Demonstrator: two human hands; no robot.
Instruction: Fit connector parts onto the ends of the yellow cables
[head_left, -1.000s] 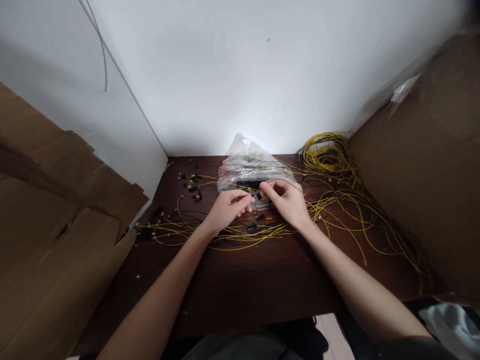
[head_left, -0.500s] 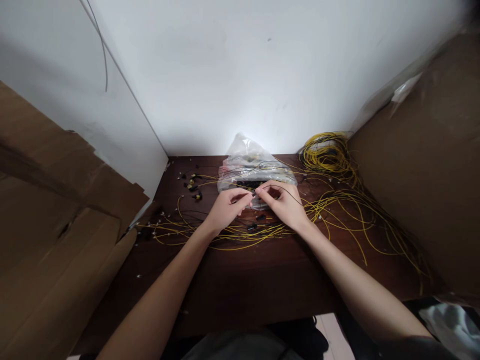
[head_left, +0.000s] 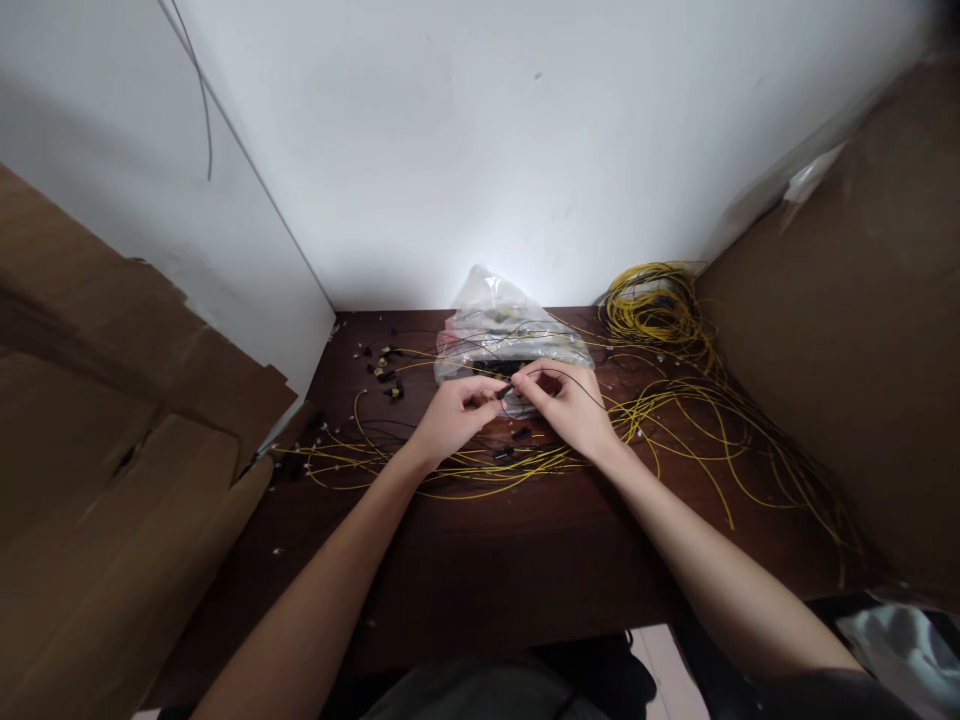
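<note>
Left hand: your left hand [head_left: 459, 415] is pinching a small black connector [head_left: 505, 392] between thumb and fingertips.
Right hand: your right hand [head_left: 574, 410] is gripping a thin black wire [head_left: 561, 371] right beside that connector — the wire's arching back over your knuckles. Can't tell if its end is sitting inside the connector, your fingertips are hiding that.
Connector spot: it's sitting dead centre between your hands, so I'm using that as the middle of the clock.
Plastic bag: the clear bag [head_left: 487, 300] is lying at 12, dark parts showing near its mouth.
Spare connectors: two loose black pieces [head_left: 503, 454] are lying at 6; a black-and-yellow cluster [head_left: 394, 392] is sitting around 9.
Yellow wires: a long bunch [head_left: 487, 470] is stretching from 8 round to 4 — and a messy coil [head_left: 651, 310] is resting at 2.
Table: dark brown top [head_left: 525, 560] is running under everything.
</note>
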